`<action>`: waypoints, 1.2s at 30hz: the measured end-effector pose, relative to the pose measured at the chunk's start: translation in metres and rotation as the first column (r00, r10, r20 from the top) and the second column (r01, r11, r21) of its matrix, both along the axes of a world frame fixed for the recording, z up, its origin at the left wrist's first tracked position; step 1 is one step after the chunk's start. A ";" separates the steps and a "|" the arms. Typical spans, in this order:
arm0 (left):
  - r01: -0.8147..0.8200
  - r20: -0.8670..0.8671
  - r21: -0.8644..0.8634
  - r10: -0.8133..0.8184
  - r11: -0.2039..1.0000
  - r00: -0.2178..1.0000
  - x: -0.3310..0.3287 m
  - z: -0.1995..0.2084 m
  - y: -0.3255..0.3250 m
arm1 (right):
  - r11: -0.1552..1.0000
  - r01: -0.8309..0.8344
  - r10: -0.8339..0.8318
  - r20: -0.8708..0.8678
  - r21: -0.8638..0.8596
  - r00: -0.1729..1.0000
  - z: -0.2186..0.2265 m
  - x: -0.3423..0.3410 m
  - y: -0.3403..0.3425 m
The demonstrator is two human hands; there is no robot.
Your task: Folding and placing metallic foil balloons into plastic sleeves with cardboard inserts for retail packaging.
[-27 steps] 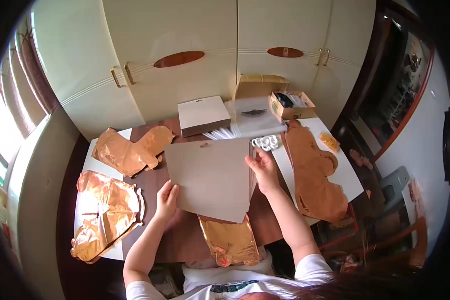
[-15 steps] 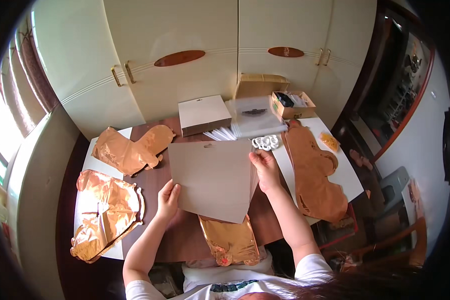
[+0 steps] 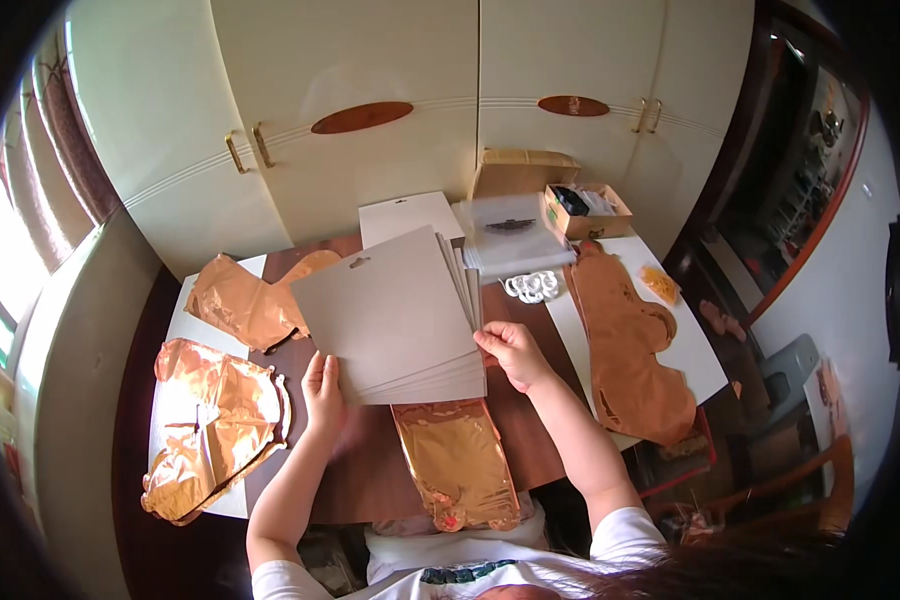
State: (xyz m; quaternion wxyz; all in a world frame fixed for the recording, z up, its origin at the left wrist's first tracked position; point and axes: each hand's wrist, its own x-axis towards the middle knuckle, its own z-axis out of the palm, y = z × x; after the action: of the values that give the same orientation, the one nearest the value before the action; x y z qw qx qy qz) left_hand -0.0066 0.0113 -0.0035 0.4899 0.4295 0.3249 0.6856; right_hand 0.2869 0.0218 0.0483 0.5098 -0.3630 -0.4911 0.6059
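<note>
Between my hands is a fanned stack of grey cardboard sheets (image 3: 395, 315), with a hang hole in the top one. My left hand (image 3: 324, 390) grips the stack's lower left corner, thumb on top. At its right edge my right hand (image 3: 515, 355) pinches the sheets between thumb and fingers. Below the stack, a flat copper-gold foil balloon (image 3: 455, 460) lies at the table's near edge, its far end covered by the sheets.
Folded foil balloons (image 3: 215, 420) lie on the left, and brown flat ones (image 3: 625, 350) on the right. Further back are a cardboard pile (image 3: 405, 212), clear plastic bags (image 3: 515, 235), coiled white ribbon (image 3: 532, 287), a small open box (image 3: 590, 210) and a yellow packet (image 3: 659, 284).
The stack has tilted and moved a little left and away from me. Its sheets are now fanned out, and more of the foil balloon below shows. My right hand has moved lower and left.
</note>
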 end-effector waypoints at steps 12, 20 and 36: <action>-0.063 0.008 0.001 0.063 0.998 0.998 0.007 0.009 -0.003 | 0.989 -0.144 0.137 -0.147 -0.042 0.980 -0.002 0.003 0.003; -0.177 0.074 -0.096 0.184 0.980 0.980 -0.002 0.020 0.033 | 0.998 0.006 -0.007 -0.021 -0.062 1.000 -0.012 -0.001 0.012; -0.127 0.175 -0.155 0.154 0.980 0.972 0.007 0.106 0.209 | 0.949 0.153 -0.249 0.356 0.276 0.900 -0.071 -0.011 0.038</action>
State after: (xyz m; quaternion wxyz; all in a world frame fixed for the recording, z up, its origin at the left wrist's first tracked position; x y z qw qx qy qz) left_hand 0.0007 0.2205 0.1025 0.4979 0.3031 0.3556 0.7306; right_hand 0.2760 0.0595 -0.0225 0.5034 -0.4597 -0.6114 0.4017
